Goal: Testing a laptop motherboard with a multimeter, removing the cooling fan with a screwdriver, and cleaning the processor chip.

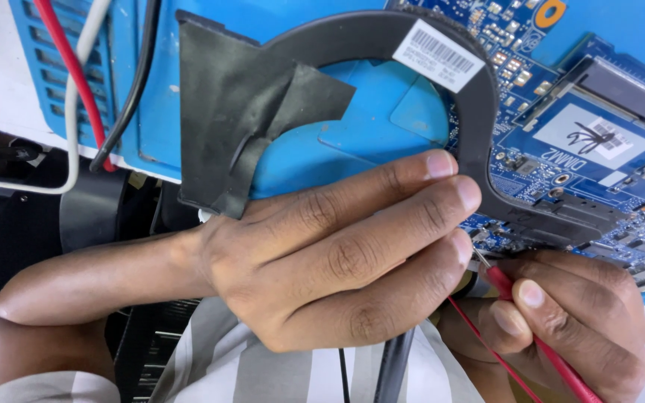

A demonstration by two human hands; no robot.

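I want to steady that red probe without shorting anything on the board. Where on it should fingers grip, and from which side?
Grip the red probe on its insulated red shaft, just behind the bare metal tip, as the right hand does now. Come from the board's near edge, lower right, since the shaft slants that way and the left hand blocks the other side. Keep fingers off the metal tip.

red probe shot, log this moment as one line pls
left hand: resting on blue circuit board | right hand: pinching red probe | tip: at board edge
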